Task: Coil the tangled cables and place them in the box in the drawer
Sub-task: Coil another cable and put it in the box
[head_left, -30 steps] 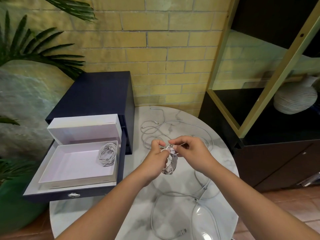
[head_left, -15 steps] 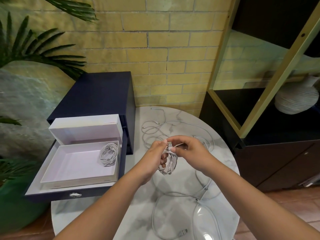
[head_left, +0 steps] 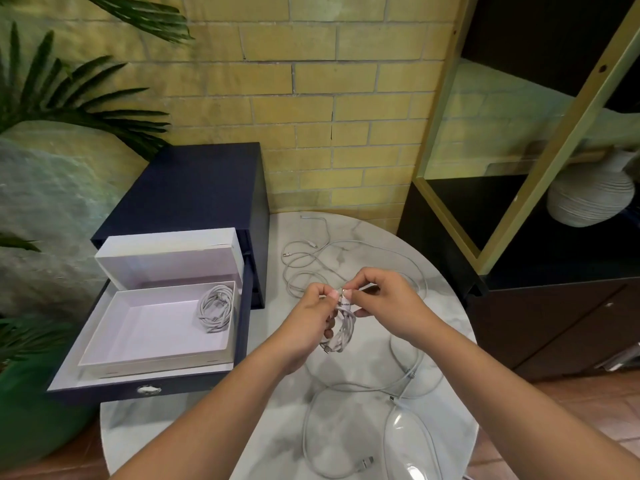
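Over the round marble table [head_left: 349, 441] I hold a small white coiled cable [head_left: 341, 332]. My left hand [head_left: 310, 318] grips the top of the coil and my right hand [head_left: 388, 306] pinches its plug end. To the left, an open white box [head_left: 114, 344] lies in the pulled-out navy drawer [head_left: 138, 386], its lid standing up behind it. One coiled white cable [head_left: 214, 308] rests in the box's far right corner. Loose white cables [head_left: 311, 261] sprawl on the table beyond my hands, and more loose cables [head_left: 332, 427] lie nearer me.
The navy drawer cabinet [head_left: 194, 192] stands against the yellow brick wall. A dark shelf unit with a gold frame [head_left: 540, 188] and a white ribbed vase [head_left: 588, 195] stands on the right. Palm leaves [head_left: 69, 98] hang at the left.
Both hands have kept working at the top of the coil, the right hand shifting its pinch on the plug end. The coil hangs a little lower below my left hand.
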`<state>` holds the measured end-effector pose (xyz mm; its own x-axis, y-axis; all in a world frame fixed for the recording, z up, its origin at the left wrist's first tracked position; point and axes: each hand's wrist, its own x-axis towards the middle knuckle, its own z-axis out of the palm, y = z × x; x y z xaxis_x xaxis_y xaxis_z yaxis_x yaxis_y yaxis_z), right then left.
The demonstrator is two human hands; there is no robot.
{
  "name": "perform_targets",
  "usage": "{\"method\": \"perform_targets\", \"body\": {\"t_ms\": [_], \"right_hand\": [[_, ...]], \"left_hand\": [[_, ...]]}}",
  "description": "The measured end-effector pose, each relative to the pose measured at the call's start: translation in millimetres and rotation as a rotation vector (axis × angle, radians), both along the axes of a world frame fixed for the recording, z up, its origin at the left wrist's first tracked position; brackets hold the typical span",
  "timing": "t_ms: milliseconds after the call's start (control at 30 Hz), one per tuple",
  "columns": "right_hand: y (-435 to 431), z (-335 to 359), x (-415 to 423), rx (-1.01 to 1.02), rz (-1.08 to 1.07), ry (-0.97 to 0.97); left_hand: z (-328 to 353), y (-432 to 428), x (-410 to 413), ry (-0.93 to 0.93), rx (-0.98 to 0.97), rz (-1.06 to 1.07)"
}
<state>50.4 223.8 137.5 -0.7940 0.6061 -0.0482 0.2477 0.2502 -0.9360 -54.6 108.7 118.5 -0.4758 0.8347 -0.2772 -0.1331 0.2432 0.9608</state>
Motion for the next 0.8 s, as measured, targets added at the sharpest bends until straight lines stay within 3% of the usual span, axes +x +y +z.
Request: {"method": "perform_targets", "body": {"t_ms": [267,467,567,700,800], "right_hand": [[-3.4,0.5,-3.9,0.118,0.010,-0.030],[-9.0,-2.8,1.1,-0.116,0.147,0.066],[-9.1,-2.8,4.0,-0.096,0.208,0.080],[0.4,-5.4,9.5,-0.051,0.154,0.045],[10.9,-9.3,13.0,-0.049,0.111,0.015]], "left_hand": [[2.8,1.3,1.2,-0.007,0.025,0.017],[5.9,3.6,-2.5,-0.157,0.080,0.097],[6.3,1.9,-10.0,-0.264,0.093,0.060],[1.7,-3.1,-15.7,0.006,0.002,-0.079],[-2.4,-1.6,-19.0,0.187,-0.041,-0.067]]}}
